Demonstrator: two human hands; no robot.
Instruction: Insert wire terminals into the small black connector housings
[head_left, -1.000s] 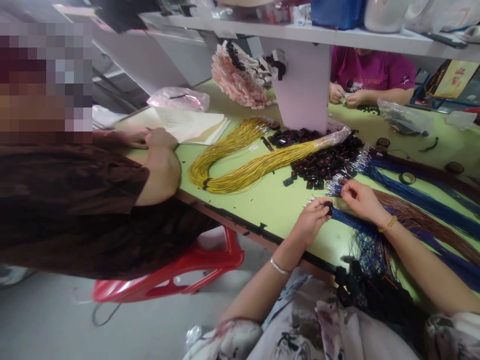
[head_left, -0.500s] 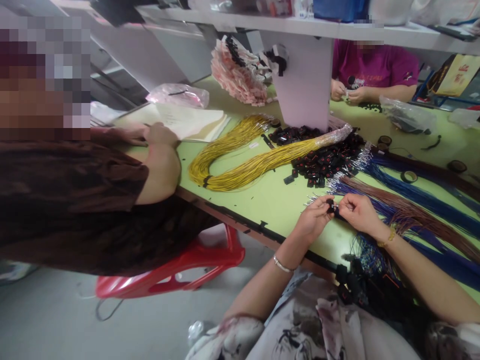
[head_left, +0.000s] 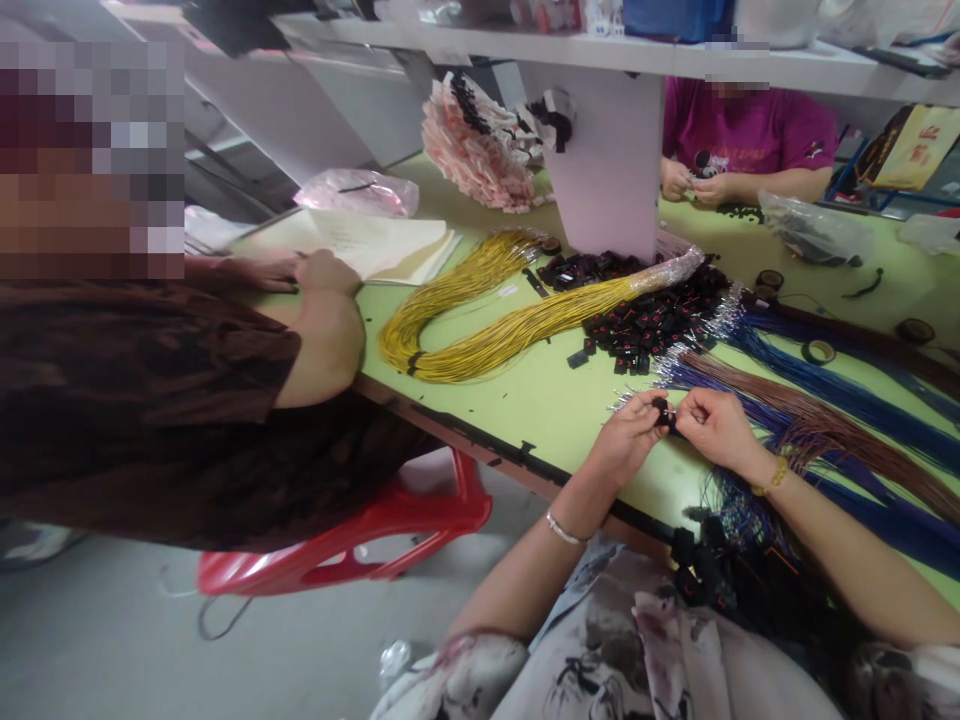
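My left hand is closed on a small black plastic connector, held between thumb and fingers just above the table edge. Close beside it, my right hand pinches a thin wire at the connector's right side; the wire's tip is mostly covered by the fingers. Under and behind my hands lie purple and brown wires with silvery terminal ends. A big heap of black connectors is just beyond. Finished-looking black pieces with wires hang by my lap.
A looped yellow wire bundle lies left of the heap. Blue wires and tape rolls are at right. A co-worker's arm rests by an open notebook; a red stool stands below. Another person works across the table.
My hands stay almost in place, the right one still close against the connector. The seated co-worker at left has shifted slightly.
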